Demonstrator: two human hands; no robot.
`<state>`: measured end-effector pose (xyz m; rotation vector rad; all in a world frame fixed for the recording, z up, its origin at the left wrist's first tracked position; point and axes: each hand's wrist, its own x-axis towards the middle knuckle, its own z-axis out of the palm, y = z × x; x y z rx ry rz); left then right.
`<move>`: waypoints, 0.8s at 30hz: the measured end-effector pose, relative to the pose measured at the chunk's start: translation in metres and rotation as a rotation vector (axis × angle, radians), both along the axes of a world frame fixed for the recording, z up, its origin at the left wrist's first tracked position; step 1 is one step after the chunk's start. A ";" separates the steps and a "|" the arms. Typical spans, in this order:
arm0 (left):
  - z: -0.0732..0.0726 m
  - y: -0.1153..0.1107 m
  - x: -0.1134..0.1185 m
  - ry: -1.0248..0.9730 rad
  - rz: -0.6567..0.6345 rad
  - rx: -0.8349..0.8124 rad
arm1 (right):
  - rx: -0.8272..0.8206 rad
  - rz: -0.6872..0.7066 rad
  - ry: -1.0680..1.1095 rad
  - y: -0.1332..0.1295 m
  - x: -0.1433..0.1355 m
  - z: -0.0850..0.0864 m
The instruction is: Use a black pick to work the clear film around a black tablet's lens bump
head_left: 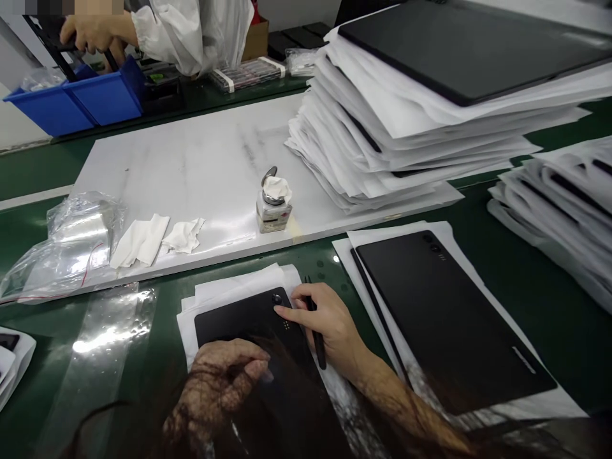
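A black tablet back cover (248,322) lies on white paper sheets near the front edge. My left hand (220,382) rests on its near part, fingers curled, pressing it down. My right hand (329,325) holds black tweezers (316,338) and its forefinger touches the cover beside the camera hole (276,298). Strands of dark hair hang across the bottom of the view and partly hide both hands.
A second black cover (449,319) lies on paper to the right. Tall stacks of covers between white sheets (406,121) stand behind and at far right (564,204). A small bottle with a cloth (273,204), white wipes (143,239), plastic bags (71,242) sit on a white board (191,159). Another person's hands (93,32) work over blue bins (81,102).
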<state>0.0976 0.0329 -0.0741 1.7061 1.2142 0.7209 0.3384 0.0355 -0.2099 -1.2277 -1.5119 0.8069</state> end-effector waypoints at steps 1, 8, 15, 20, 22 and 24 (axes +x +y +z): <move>-0.002 -0.001 -0.001 0.022 0.002 -0.002 | 0.079 -0.008 -0.063 0.001 0.002 -0.002; -0.007 -0.003 -0.006 0.006 0.019 -0.033 | 0.180 -0.082 -0.129 0.009 0.012 0.013; -0.008 0.002 -0.012 -0.062 -0.034 -0.088 | -0.018 -0.056 -0.164 0.037 -0.007 0.031; -0.002 0.022 -0.013 -0.055 -0.067 -0.014 | 0.020 -0.104 -0.182 0.057 -0.013 0.028; 0.002 0.036 -0.013 -0.032 -0.051 0.032 | 0.064 -0.122 -0.166 0.061 -0.016 0.028; 0.008 0.050 -0.012 -0.005 -0.035 0.049 | 0.122 -0.125 -0.152 0.062 -0.018 0.029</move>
